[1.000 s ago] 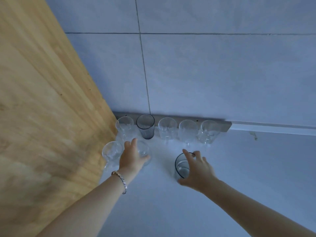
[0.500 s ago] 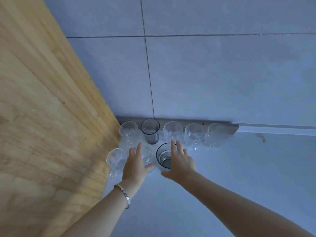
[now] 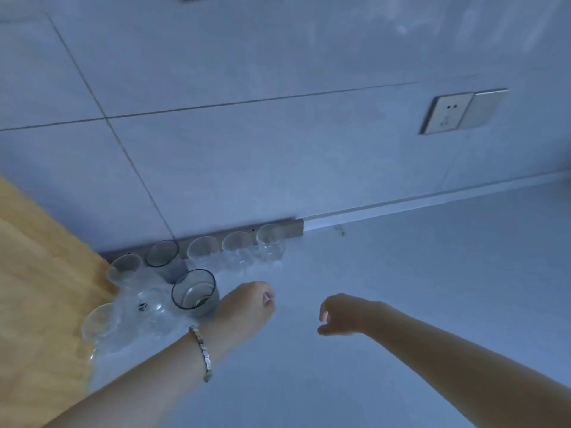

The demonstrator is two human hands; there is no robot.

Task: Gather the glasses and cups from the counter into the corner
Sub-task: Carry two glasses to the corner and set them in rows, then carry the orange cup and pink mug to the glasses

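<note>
So the glasses are all bunched up in the counter's [image 3: 401, 304] back left corner, right where the tiled wall [image 3: 278, 149] meets the wooden side panel [image 3: 37, 288]. Five stand in a row along the back edge: a clear glass [image 3: 125, 267], a dark ribbed glass [image 3: 163, 257], then three more clear ones [image 3: 202, 250] [image 3: 236, 247] [image 3: 270, 239]. In front of that row there's a dark short tumbler [image 3: 194, 293] with a bit of something pooled at the bottom, a clear glass [image 3: 151, 304] just to its left, and another clear glass [image 3: 99, 319] right up against the wood. The left hand [image 3: 247, 307], bracelet [image 3: 202, 353] on the wrist, sits just beside the dark tumbler with fingers curled in, not gripping anything; can't tell if it's touching the glass or just close. The right hand [image 3: 343, 315] hangs over bare counter well apart from the glasses, fingers loosely bent, holding nothing. There's a wall socket [image 3: 448, 114] up on the tiles to the right. Everything's a bit blurry.
</note>
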